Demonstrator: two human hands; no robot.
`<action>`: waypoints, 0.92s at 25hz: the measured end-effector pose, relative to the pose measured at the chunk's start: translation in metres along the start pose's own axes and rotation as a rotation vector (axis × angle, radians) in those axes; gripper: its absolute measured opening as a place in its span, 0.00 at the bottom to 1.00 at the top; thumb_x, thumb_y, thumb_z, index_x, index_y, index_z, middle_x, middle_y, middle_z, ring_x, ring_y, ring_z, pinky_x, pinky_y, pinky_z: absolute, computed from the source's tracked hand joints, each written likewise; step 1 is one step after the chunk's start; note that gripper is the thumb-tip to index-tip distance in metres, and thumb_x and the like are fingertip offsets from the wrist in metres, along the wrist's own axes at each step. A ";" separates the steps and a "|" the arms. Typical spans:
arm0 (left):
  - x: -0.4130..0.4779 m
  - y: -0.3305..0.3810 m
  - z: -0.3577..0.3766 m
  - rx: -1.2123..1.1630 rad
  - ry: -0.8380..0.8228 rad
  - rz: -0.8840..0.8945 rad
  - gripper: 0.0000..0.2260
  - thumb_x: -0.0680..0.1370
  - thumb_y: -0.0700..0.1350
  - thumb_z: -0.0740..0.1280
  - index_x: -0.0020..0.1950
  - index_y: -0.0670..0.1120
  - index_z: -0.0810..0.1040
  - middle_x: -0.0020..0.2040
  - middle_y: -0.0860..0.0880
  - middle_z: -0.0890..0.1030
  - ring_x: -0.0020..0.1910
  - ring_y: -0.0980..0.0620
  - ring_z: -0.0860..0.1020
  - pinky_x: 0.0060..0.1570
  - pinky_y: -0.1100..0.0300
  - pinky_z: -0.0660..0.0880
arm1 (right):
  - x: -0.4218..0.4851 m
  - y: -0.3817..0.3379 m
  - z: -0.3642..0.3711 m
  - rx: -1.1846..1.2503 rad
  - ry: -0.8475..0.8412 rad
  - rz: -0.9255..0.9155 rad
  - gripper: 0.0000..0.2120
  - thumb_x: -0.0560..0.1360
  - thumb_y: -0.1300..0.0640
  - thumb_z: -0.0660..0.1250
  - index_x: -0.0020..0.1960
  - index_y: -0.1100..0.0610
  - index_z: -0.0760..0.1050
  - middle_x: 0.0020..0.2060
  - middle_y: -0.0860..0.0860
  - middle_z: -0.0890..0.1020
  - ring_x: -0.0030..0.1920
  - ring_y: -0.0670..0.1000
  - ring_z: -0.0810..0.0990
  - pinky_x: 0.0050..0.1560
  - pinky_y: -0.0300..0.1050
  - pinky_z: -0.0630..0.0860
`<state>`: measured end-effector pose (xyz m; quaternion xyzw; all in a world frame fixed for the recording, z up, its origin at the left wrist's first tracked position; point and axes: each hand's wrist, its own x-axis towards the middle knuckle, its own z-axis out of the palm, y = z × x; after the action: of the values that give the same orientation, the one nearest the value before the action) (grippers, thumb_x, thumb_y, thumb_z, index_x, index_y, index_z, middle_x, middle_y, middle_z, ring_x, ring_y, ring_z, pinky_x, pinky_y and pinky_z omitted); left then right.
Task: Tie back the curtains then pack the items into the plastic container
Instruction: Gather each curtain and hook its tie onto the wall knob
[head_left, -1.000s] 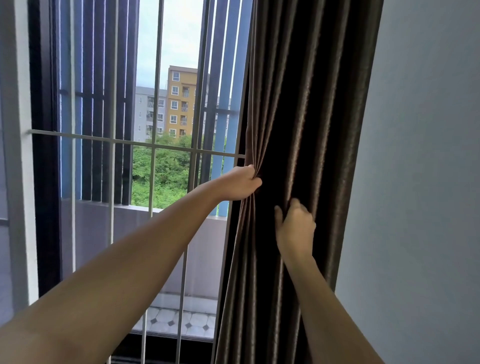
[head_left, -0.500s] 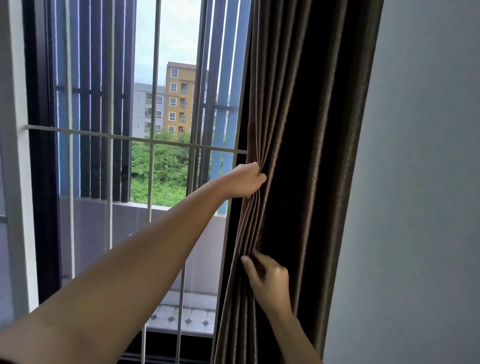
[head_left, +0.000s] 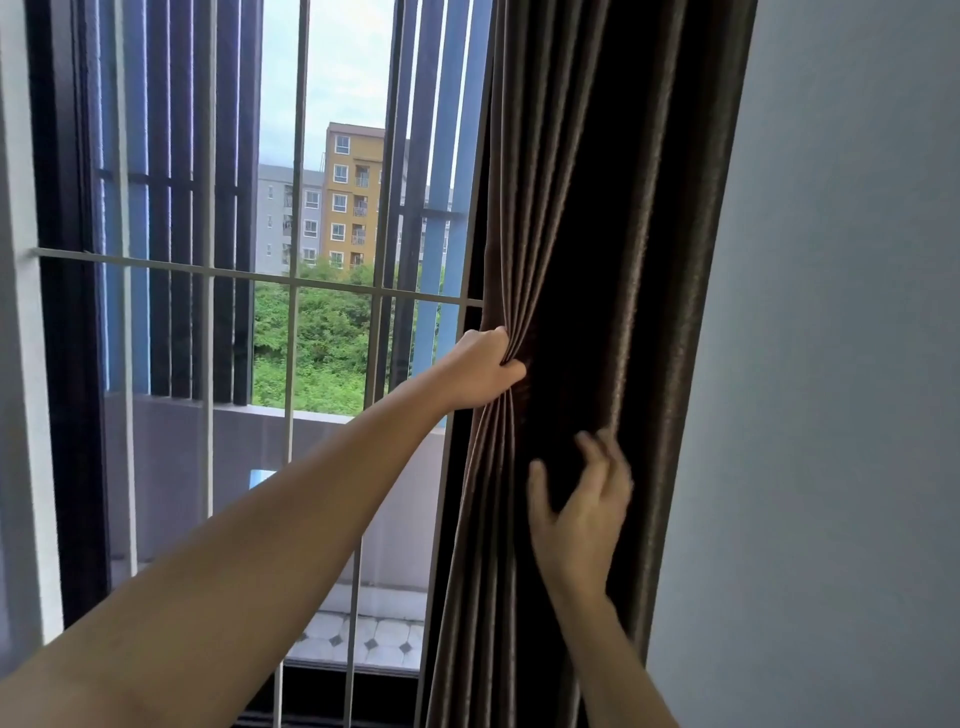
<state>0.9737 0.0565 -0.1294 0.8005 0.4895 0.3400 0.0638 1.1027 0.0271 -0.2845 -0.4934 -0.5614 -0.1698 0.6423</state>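
Window bars (head_left: 291, 280) fill the left. The left hand (head_left: 480, 366) reaches across them, fingers clenched on the curtain (head_left: 597, 234) edge, pinching its pleats. The curtain hangs bunched against the wall (head_left: 831, 364), long axis vertical. Lower and further right, the right hand (head_left: 579, 512) is open and blurred — fingers spread in front of the folds, gripping nothing. It probably gathers next, just below the left's grip — no tie-back visible.

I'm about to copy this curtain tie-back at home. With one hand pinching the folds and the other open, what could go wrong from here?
1. Only the left hand pinches the brown curtain's front pleats; the folds behind could slide loose.
2. The right hand is open and blurred, holding nothing; no tie-back shows, so the bunch may sag while one is found.
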 end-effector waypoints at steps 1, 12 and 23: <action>-0.001 0.000 0.000 -0.004 0.001 0.009 0.15 0.79 0.43 0.60 0.34 0.46 0.58 0.35 0.48 0.66 0.29 0.53 0.62 0.29 0.61 0.61 | 0.022 -0.006 -0.004 0.029 0.060 0.059 0.25 0.75 0.53 0.67 0.69 0.59 0.65 0.69 0.58 0.68 0.70 0.54 0.66 0.70 0.49 0.64; 0.001 -0.003 0.001 -0.040 -0.039 0.043 0.10 0.79 0.42 0.57 0.39 0.43 0.61 0.35 0.48 0.66 0.29 0.53 0.61 0.29 0.59 0.62 | -0.004 0.004 0.014 0.267 -0.240 0.181 0.11 0.77 0.59 0.65 0.58 0.56 0.78 0.43 0.49 0.84 0.41 0.43 0.82 0.50 0.43 0.81; 0.003 0.005 0.012 -0.158 -0.028 -0.035 0.27 0.70 0.65 0.60 0.49 0.39 0.70 0.40 0.46 0.73 0.34 0.52 0.72 0.37 0.55 0.73 | -0.058 0.003 0.028 0.163 -0.277 0.080 0.08 0.73 0.58 0.71 0.51 0.58 0.82 0.30 0.47 0.82 0.30 0.44 0.79 0.34 0.30 0.75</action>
<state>0.9855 0.0597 -0.1353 0.7889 0.4743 0.3649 0.1397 1.0715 0.0316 -0.3408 -0.4805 -0.6362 -0.0284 0.6030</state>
